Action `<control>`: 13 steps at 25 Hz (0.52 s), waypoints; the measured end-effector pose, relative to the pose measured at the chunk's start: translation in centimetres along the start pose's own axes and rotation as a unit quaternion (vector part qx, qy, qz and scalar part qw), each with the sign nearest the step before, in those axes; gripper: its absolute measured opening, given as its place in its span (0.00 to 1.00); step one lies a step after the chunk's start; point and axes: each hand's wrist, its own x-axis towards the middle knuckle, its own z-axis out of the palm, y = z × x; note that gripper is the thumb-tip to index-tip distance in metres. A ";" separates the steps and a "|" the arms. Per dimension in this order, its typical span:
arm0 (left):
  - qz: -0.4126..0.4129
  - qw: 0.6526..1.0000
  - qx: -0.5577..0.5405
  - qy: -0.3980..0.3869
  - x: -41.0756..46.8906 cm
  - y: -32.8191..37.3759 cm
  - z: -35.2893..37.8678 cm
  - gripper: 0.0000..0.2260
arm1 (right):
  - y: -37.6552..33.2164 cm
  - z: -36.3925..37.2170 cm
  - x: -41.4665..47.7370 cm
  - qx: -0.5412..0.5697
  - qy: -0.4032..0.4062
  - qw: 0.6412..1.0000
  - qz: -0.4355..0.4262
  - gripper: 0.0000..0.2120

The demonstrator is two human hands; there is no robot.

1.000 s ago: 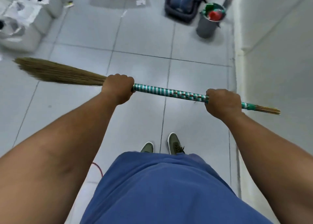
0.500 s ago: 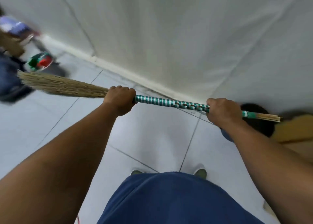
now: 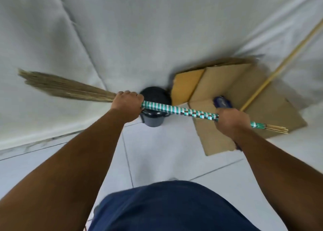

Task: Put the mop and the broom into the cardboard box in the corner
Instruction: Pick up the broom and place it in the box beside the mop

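Note:
I hold the broom (image 3: 180, 111) level in front of me, its teal-and-white wrapped handle between my hands and its straw bristles fanning out to the left. My left hand (image 3: 126, 105) grips the handle where the bristles begin. My right hand (image 3: 230, 121) grips near the butt end, just above the open cardboard box (image 3: 225, 83), which stands in the corner with its flaps spread. The mop (image 3: 279, 68) has its wooden pole leaning out of the box to the upper right; a blue part of it (image 3: 222, 102) shows inside the box.
A dark round bin (image 3: 155, 120) stands against the wall just left of the box, partly behind the broom handle. White walls close the corner. Grey tiled floor lies between me and the box.
My view has swung right from the open floor to the corner. The box, mop pole and dark bin have come into sight. My grip on the broom has not changed.

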 end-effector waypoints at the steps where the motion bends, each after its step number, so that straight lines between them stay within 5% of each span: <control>1: 0.026 1.000 0.003 -0.005 1.8 2.8 -0.2 0.09 | 3.0 0.5 -0.3 0.012 -0.021 0.999 0.029 0.07; 13: 0.334 0.941 0.055 0.006 21.0 24.5 -1.2 0.11 | 22.2 7.7 -7.9 0.063 -0.082 0.944 0.314 0.07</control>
